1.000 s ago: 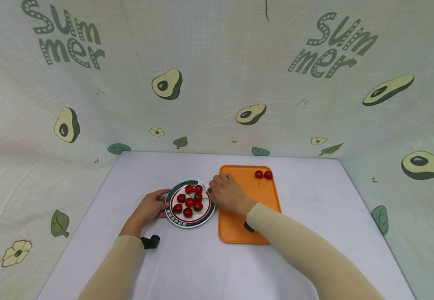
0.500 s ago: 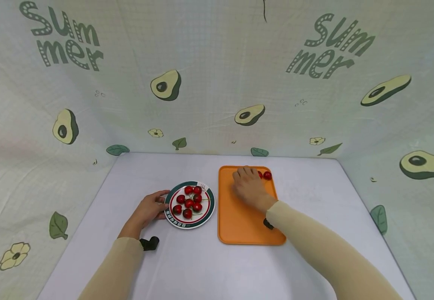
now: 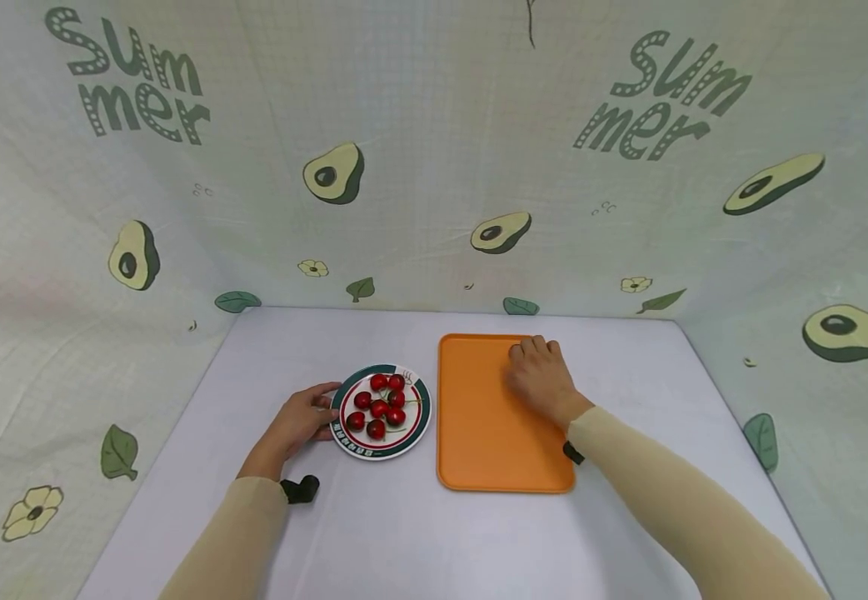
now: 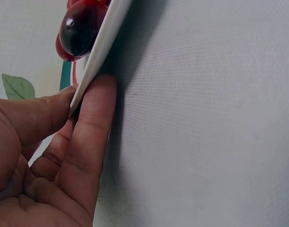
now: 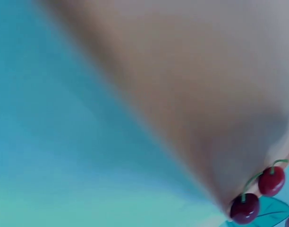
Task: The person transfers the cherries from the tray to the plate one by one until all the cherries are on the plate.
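Observation:
My left hand (image 3: pixel 302 419) pinches the near-left rim of a round white plate (image 3: pixel 366 452) with a green border and red ring. In the left wrist view the thumb (image 4: pixel 52 111) lies over the rim and a finger (image 4: pixel 90 132) reaches beneath it. Several red cherries (image 3: pixel 379 407) with stems lie on the plate. My right hand (image 3: pixel 542 377), fingers bent downward, is over the far right corner of an orange tray (image 3: pixel 479 433). Two stemmed cherries (image 5: pixel 271 181) show close by that hand in the right wrist view; the head view hides them. I cannot tell whether the fingers grip one.
Plate and tray stand side by side, a narrow gap between them, on a white-covered table (image 3: pixel 374 533). A cloth backdrop (image 3: pixel 419 108) with printed avocados rises behind and at both sides. Black straps with camera mounts (image 3: pixel 301 489) sit on the wrists.
My right hand has moved right from the plate's edge, across the tray, to its far right corner, covering the two cherries there. My left hand and the plate stay put.

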A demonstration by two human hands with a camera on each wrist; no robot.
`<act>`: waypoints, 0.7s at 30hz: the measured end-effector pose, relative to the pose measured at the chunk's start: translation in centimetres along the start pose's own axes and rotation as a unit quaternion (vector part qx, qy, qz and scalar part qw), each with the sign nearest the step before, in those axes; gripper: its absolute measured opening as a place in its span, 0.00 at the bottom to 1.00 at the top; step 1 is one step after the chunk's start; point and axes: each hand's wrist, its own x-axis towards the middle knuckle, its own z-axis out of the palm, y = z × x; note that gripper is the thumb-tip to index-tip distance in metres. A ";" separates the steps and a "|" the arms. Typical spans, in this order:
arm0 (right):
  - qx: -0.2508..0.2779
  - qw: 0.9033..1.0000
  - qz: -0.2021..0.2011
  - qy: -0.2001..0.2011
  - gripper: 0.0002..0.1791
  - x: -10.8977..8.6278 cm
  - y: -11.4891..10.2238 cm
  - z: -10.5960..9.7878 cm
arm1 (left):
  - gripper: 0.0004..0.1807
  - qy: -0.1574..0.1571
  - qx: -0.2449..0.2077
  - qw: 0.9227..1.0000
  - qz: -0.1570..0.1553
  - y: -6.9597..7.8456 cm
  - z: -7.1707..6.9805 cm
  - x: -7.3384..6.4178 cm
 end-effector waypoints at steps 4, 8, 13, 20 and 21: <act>0.003 1.000 0.009 -0.013 0.16 -0.4 0.6 0.7 | 0.32 0.000 -0.003 1.000 0.002 0.0 0.0 0.0; -0.002 1.000 0.003 -0.019 0.17 -0.6 0.9 1.2 | 0.32 0.001 -0.003 1.000 0.001 0.0 0.0 -0.1; -0.020 0.999 -0.001 -0.031 0.17 -0.7 1.3 1.4 | 0.32 0.005 -0.001 1.000 -0.005 0.1 0.1 0.0; -0.039 0.997 -0.001 -0.059 0.13 -0.7 1.7 1.4 | 0.32 0.004 -0.001 1.000 0.000 0.1 0.1 -0.1; -0.039 0.997 -0.001 -0.060 0.12 -0.7 1.8 1.4 | 0.32 0.003 -0.002 1.000 0.002 0.0 0.1 -0.1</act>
